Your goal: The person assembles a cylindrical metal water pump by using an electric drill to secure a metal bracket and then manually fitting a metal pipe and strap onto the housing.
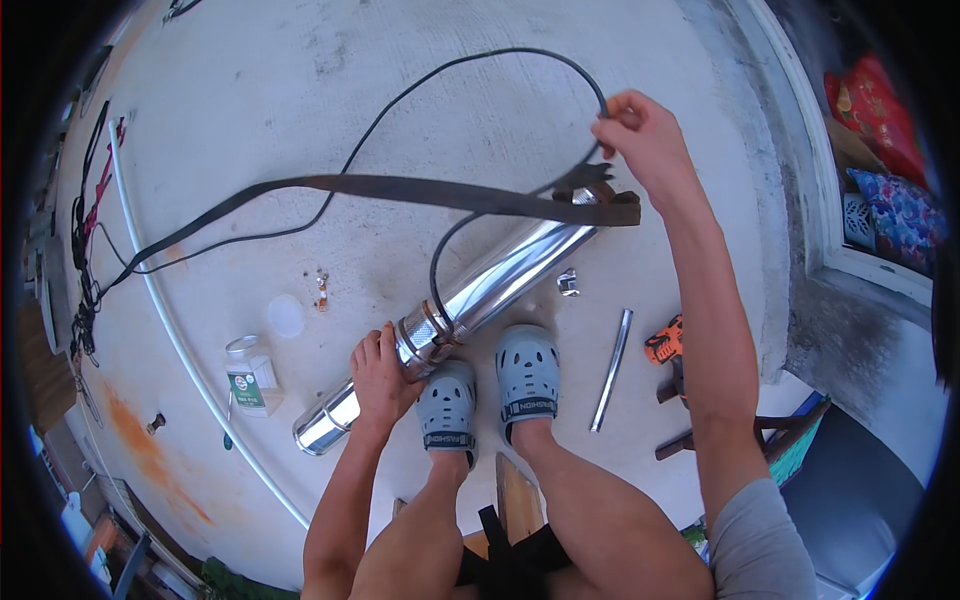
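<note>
1. Metal tube [520,265]: main item; on floor [400,280], lying diag. from approx. 8 o'clock to btwn 1 & 2 o'clock, passing just beyond the shoes. Shiny finish; ringed collar [424,328] nr mid-length.
2. Cable [440,71]: dark, round; meets tube at collar, runs up to R hand, then arcs wide via 12 o'clock & down toward 9 o'clock.
3. Strap [400,187]: dark, flat; from 9 o'clock side to tube's upper end, where it's folded.
4. L hand [382,378]: 8 o'clock, on tube just below collar. Fingers bent over top surface, in contact; thumb unclear, so can't tell if grip is firm.
5. R hand [645,135]: btwn 1 & 2 o'clock, raised beyond tube's upper end. Thumb & fingers pinching cable.
6. Shoes [528,370]: pair, grey-blue w/ holes, nr 6 o'clock; tube adj.
7. Small metal bit [568,283]: approx. 3 o'clock, nr tube. Metal strip [612,370]: 4 o'clock. Orange tool [663,341]: 3 o'clock, part hidden by R arm.
8. Clear jar [245,350]: 8 o'clock, tilted in view; round disc [286,316], 9 o'clock, nearby.
9. White pipe [180,335]: curves approx. 10 to 7 o'clock. Tangled cords [83,290]: 9 o'clock, past pipe.
</note>
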`<action>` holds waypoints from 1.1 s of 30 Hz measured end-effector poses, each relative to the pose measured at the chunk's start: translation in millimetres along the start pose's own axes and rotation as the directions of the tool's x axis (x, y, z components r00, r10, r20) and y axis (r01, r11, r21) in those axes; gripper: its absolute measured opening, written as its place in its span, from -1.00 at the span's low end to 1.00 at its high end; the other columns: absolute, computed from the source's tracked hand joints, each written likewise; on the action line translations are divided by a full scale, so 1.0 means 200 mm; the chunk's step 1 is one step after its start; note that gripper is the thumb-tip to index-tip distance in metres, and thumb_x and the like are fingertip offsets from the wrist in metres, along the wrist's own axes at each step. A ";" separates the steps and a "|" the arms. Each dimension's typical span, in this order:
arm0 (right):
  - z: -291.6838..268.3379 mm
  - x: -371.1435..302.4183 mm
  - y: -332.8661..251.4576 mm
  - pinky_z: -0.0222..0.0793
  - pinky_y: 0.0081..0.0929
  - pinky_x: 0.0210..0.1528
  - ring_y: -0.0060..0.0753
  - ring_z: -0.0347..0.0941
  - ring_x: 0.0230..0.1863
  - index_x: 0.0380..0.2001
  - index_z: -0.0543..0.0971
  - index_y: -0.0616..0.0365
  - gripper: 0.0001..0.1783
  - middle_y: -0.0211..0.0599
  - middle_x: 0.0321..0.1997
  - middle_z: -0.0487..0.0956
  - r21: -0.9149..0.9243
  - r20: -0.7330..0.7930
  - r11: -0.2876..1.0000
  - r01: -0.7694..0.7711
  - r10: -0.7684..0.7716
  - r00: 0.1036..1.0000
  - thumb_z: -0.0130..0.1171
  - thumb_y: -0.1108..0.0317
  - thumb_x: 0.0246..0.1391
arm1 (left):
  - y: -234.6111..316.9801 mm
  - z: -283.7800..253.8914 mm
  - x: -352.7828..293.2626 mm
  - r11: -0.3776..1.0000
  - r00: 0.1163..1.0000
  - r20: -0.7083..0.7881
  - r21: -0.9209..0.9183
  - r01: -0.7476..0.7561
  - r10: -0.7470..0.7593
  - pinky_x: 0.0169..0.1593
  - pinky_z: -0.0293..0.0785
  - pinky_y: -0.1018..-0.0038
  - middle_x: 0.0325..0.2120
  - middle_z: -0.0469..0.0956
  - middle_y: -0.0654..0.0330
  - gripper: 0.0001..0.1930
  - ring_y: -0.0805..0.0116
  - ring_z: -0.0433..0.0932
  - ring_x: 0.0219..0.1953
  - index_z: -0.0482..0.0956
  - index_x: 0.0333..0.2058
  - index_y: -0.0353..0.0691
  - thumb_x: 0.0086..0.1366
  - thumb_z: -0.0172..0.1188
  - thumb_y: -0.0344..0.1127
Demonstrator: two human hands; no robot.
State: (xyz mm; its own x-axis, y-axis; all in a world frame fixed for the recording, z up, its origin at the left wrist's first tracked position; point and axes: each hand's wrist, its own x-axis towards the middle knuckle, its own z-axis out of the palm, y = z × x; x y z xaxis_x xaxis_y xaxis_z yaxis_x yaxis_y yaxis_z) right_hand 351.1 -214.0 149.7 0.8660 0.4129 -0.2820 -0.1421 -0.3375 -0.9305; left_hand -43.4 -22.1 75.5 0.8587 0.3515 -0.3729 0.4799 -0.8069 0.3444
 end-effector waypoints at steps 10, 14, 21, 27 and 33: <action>-0.10 -0.46 0.58 0.49 -0.52 -0.48 -0.47 0.58 -0.54 -0.02 0.51 0.36 -0.69 -0.24 -0.39 0.64 -0.240 -0.324 0.958 -0.157 0.074 0.943 0.18 0.40 0.25 | 0.04 0.03 0.07 0.993 0.999 -0.002 -0.116 -0.038 0.038 0.34 0.23 0.13 0.26 0.27 -0.17 0.22 -0.16 0.28 0.27 0.10 0.36 -0.40 -0.25 0.65 -0.17; -0.06 -0.52 0.63 0.52 -0.48 -0.19 -0.44 0.61 -0.28 0.25 0.35 0.28 -0.43 -0.19 -0.28 0.63 -0.101 -0.234 0.992 -0.078 0.052 0.971 0.24 0.38 0.22 | 0.12 0.02 0.11 0.970 0.980 -0.102 -0.154 -0.187 0.173 0.35 0.23 0.08 0.28 0.26 -0.18 0.13 -0.13 0.26 0.32 0.13 0.40 -0.24 -0.16 0.59 -0.27; -0.06 -0.53 0.67 0.24 -0.16 0.17 -0.15 0.41 0.03 0.38 0.27 0.17 -0.03 -0.15 -0.07 0.49 -0.818 0.133 0.432 0.380 -0.500 0.855 0.41 0.42 -0.17 | 0.25 0.02 0.22 0.935 0.935 -0.026 -0.017 -0.354 0.354 0.35 0.21 0.11 0.35 0.23 -0.06 -0.03 -0.07 0.27 0.32 0.15 0.44 0.13 0.07 0.46 -0.27; -0.08 -0.36 0.57 0.40 -0.32 -0.15 -0.31 0.50 -0.38 -0.05 0.63 0.14 -0.53 -0.29 -0.39 0.56 -0.679 -0.239 0.680 0.278 -0.562 0.792 0.28 0.48 -0.15 | 0.21 0.03 0.23 0.930 0.930 -0.039 -0.041 -0.366 0.365 0.34 0.21 0.10 0.35 0.22 -0.07 -0.09 -0.07 0.27 0.33 0.13 0.45 0.21 0.17 0.41 -0.13; -0.46 0.17 0.51 0.50 -0.44 -0.46 -0.45 0.57 -0.44 -0.19 0.63 0.31 -0.72 -0.26 -0.37 0.65 -0.107 -0.177 0.947 -0.304 0.282 0.943 0.27 0.45 -0.02 | 0.22 0.04 0.23 0.913 0.913 -0.033 0.047 -0.405 0.407 0.33 0.23 0.08 0.36 0.19 -0.07 -0.12 -0.11 0.26 0.32 0.15 0.44 0.31 0.19 0.39 -0.12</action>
State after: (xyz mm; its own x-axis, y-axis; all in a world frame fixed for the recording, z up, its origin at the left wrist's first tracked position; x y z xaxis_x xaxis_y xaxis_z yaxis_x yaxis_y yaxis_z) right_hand 410.8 -312.3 66.2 0.8611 0.1447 -0.4874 -0.3462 -0.5353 -0.7704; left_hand 15.3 -45.6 66.9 0.9851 0.0086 -0.1717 0.0820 -0.9013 0.4254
